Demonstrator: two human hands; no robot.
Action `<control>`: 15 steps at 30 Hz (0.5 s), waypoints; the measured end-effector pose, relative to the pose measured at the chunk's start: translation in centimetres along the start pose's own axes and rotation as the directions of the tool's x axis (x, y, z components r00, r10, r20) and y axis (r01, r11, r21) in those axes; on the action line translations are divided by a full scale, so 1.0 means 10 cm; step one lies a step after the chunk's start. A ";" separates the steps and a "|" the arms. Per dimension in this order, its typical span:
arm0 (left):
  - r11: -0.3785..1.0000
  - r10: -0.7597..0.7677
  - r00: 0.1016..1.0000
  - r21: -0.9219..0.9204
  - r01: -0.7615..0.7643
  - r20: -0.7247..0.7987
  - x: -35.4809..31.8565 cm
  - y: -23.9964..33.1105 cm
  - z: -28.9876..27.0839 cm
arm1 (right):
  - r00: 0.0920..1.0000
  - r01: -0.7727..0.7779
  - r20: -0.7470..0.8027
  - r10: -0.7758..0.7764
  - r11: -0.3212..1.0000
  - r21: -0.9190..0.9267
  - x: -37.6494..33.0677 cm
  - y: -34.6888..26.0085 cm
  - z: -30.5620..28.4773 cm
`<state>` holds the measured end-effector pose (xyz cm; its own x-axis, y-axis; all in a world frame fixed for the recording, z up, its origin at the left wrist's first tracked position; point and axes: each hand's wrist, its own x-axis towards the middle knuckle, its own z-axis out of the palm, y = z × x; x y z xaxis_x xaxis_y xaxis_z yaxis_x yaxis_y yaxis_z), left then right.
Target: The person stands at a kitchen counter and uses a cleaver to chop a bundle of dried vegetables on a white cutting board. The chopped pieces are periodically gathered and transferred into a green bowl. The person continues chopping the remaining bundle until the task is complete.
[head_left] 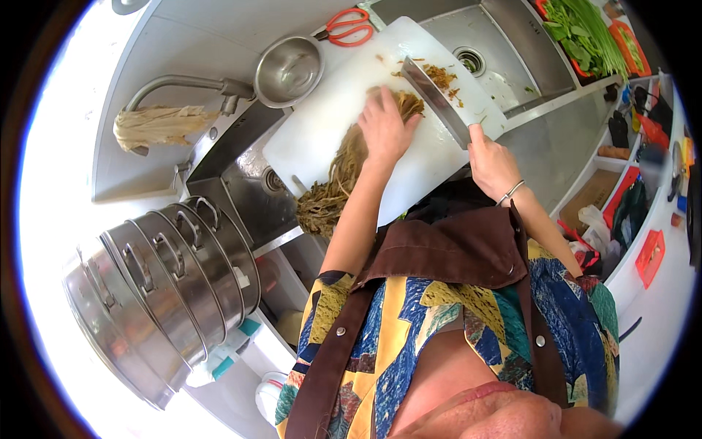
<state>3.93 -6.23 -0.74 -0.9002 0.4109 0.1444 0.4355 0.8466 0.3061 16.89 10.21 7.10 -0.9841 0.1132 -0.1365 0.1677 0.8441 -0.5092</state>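
A white cutting board (322,124) lies across the steel sink. On it rests a long bundle of dried brownish-green vegetable stalks (338,183), its far end hanging over the board's near edge. My left hand (385,124) presses down flat on the bundle near its cut end. My right hand (493,162) grips the handle of a broad cleaver (436,99), whose blade stands on the board just right of my left hand. Small chopped bits (441,75) lie beyond the blade.
A steel bowl (289,69) and red-handled scissors (349,28) sit behind the board. A faucet (183,84) with a cloth over it stands at left. Stacked steel steamer pots (161,285) fill the lower left. Green leafy vegetables (581,33) lie in a red basket at top right.
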 end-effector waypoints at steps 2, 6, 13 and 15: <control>0.999 -0.010 1.000 0.033 0.009 0.008 -0.01 0.02 0.04 | 1.000 0.008 0.004 -0.008 1.000 -0.007 -0.03 0.00 0.02; 0.995 -0.010 1.000 0.104 0.010 0.004 0.02 0.08 0.01 | 0.999 0.023 0.036 -0.022 0.999 -0.027 -0.06 0.03 0.03; 0.996 -0.041 0.998 0.079 0.038 0.037 0.02 0.10 0.00 | 0.995 0.048 0.085 -0.045 0.998 -0.038 0.00 0.01 0.00; 0.996 -0.034 0.999 0.084 0.032 0.027 0.03 0.11 0.00 | 0.994 0.066 0.095 -0.061 0.997 -0.046 0.03 0.01 0.01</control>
<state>4.10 -5.14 -0.39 -0.9142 0.3905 0.1087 0.4053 0.8847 0.2303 16.61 10.27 6.98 -0.9826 0.0111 -0.1855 0.1000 0.8730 -0.4773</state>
